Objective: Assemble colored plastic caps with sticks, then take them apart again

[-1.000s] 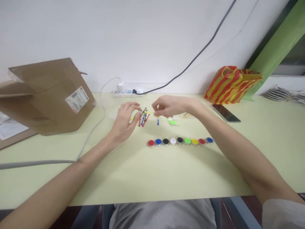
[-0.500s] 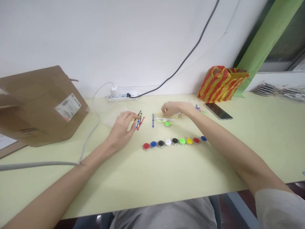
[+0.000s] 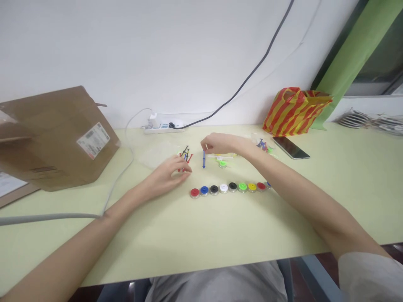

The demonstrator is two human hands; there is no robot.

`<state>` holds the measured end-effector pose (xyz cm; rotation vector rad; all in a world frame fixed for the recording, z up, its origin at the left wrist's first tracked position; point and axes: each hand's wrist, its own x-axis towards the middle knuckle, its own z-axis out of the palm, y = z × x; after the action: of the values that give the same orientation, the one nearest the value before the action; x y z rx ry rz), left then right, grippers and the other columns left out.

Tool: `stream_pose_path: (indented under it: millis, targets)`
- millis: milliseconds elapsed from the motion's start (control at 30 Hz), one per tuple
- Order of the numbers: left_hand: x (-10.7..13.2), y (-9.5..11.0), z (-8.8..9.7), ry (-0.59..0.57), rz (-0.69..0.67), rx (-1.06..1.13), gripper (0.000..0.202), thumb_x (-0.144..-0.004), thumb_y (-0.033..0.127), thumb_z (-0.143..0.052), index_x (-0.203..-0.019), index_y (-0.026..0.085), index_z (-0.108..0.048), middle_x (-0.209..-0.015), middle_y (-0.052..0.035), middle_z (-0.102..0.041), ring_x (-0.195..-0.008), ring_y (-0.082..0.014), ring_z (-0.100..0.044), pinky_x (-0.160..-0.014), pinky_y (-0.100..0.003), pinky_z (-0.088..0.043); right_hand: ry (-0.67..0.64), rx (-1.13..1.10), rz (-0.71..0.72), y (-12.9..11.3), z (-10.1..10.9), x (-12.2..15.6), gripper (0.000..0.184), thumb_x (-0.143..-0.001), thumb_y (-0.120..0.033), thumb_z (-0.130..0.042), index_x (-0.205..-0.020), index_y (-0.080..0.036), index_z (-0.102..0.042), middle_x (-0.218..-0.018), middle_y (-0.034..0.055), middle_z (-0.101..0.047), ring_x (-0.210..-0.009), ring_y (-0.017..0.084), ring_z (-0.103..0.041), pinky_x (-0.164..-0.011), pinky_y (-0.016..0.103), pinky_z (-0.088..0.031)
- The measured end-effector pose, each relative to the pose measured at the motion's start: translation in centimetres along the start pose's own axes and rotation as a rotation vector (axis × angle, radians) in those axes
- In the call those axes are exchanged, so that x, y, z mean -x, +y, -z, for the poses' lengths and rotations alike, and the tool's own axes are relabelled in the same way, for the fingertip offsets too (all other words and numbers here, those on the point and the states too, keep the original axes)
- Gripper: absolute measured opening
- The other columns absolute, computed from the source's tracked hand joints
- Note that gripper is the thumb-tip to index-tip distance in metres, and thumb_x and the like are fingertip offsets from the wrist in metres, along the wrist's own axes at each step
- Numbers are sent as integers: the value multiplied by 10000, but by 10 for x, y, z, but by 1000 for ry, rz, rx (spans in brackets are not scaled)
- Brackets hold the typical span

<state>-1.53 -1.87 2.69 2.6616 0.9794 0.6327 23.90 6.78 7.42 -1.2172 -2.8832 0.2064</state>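
Observation:
My left hand (image 3: 171,173) rests low over the table beside a small bunch of thin plastic sticks (image 3: 186,153) in black, red, yellow and blue. Its fingers and thumb are slightly apart, and part of the bunch is hidden behind them. At the upper end of a single blue stick (image 3: 204,160) with arrow-like tips, my right hand (image 3: 217,144) has its fingers pinched together. Just below that hand lie a green-topped disc (image 3: 222,164) and a white piece (image 3: 220,158). Nearer me runs a row of several round discs (image 3: 223,188) with coloured tops, its right end partly covered by my forearm.
A cardboard box (image 3: 59,138) stands at left, with a grey cable (image 3: 118,180) beside it. A power strip (image 3: 163,128) lies by the wall. Right of my arm are a bag of small coloured pieces (image 3: 263,145), a phone (image 3: 291,147) and a striped bag (image 3: 294,111).
My right hand has moved left to the upper end of the blue stick. My left hand has come slightly toward me and right, off the top of the stick bunch.

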Motion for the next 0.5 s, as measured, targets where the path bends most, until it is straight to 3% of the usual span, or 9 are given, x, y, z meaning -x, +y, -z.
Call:
stream_pose_path:
  millis: [133,233,300,500]
  targets:
    - [4,20,3,-198,36,86,280,-866,505,-735,-992,257,-696,-937,-20,-659,-905,-211,-616,-830,-332,-490,-19,2,83,-6,-7,-8,194,-870,-140,-633,-1021,-157,-754,-973,107,-739,-733,167,-600,-637,264,-365]
    - [5,21,3,-279,30,103,255,-871,480,-731,-994,261,-688,-880,-10,-632,-859,-197,-606,-795,-313,-484,1,27,85,-7,-15,-11,243,-863,-101,-636,-1059,-160,-767,-1038,130,-741,-811,198,-643,-671,274,-384]
    - [4,17,1,-270,26,85,191,-921,441,-663,-952,255,-687,-857,-13,-630,-827,-191,-599,-787,-314,-476,30,58,70,-5,-19,-12,278,-882,-96,-619,-1109,-162,-764,-1109,150,-730,-903,229,-667,-710,286,-401]
    - [-1,2,-2,-127,130,-123,283,-975,466,-556,-954,234,-716,-764,-35,-623,-807,-226,-577,-692,-326,-426,97,140,43,-2,-26,-12,294,-932,-130,-613,-1196,-166,-737,-1195,158,-714,-1068,277,-675,-830,315,-454]
